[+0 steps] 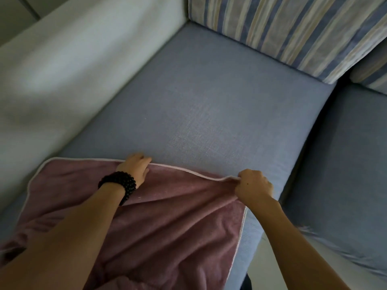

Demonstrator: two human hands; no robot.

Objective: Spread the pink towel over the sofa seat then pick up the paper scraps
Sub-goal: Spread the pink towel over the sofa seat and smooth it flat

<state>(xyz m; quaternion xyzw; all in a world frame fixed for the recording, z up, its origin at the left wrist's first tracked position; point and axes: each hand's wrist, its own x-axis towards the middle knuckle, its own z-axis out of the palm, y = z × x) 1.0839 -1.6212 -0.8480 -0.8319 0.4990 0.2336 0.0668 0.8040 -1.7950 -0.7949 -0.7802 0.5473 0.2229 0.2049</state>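
The pink towel (171, 216) with a white hem lies wrinkled over the front part of the blue sofa seat (209, 105). My left hand (135, 167), with a black bead bracelet on the wrist, grips the towel's far edge near its middle. My right hand (252, 185) is closed on the same far edge at the towel's right corner. The far half of the seat is uncovered. A tiny pale speck (145, 117) lies on the bare seat; I cannot tell whether it is a paper scrap.
A white armrest (62, 70) runs along the left. A blue-and-beige striped back cushion (293, 32) stands at the far side. A second blue seat cushion (345, 164) adjoins on the right, across a dark gap.
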